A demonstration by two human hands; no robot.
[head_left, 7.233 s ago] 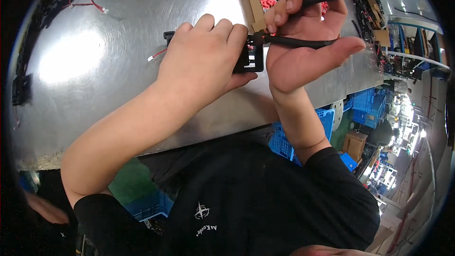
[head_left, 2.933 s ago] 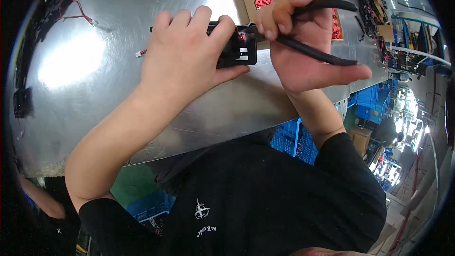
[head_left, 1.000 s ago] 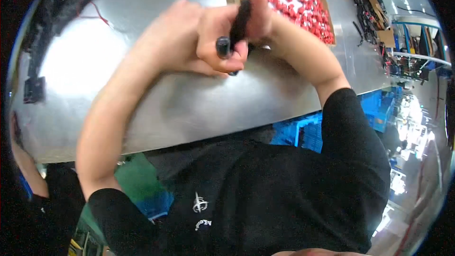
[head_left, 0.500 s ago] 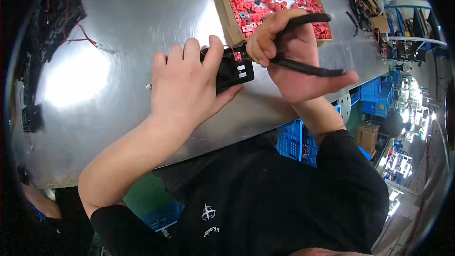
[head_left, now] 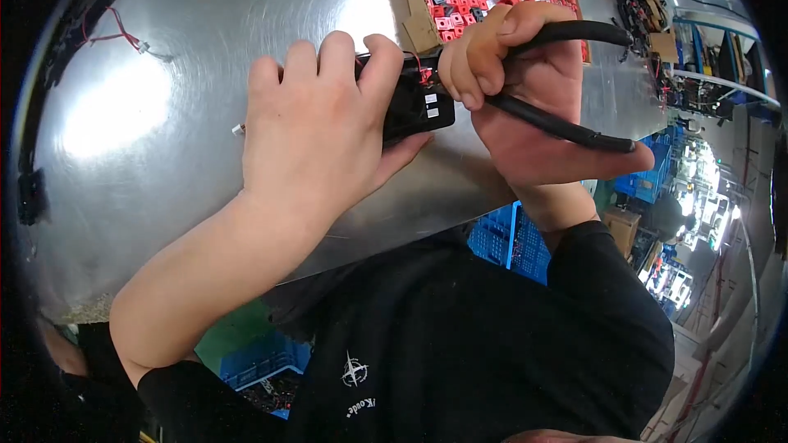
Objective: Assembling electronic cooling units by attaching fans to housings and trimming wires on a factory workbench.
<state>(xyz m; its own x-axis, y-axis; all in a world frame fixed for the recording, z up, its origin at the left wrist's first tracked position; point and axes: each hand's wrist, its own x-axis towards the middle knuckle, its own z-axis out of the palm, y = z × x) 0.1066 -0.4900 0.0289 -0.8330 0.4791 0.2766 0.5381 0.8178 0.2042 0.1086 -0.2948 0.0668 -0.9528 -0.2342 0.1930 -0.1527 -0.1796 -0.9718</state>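
My left hand (head_left: 310, 127) is closed over a black plastic housing (head_left: 420, 107), fingers on its far side and the thumb along its near edge. The housing has small white labels, with red wire (head_left: 426, 75) at its right end. My right hand (head_left: 533, 107) is wrapped around black-handled pliers (head_left: 566, 125), whose two handles are spread apart and point right. The jaws of the pliers are at the wired end of the housing, mostly hidden behind my fingers, so I cannot tell what they grip.
A cardboard tray (head_left: 421, 29) of small red and some black parts stands behind my right hand. A red wire lead (head_left: 115, 36) lies at the far left of the metal table (head_left: 222, 0). Blue crates (head_left: 509, 239) are below the near edge. Another person's arm (head_left: 64, 349) shows at lower left.
The view has shifted, with the tray now higher in it. The pliers and my right hand appear farther right, their handles looking a little wider apart. Both holds stay the same.
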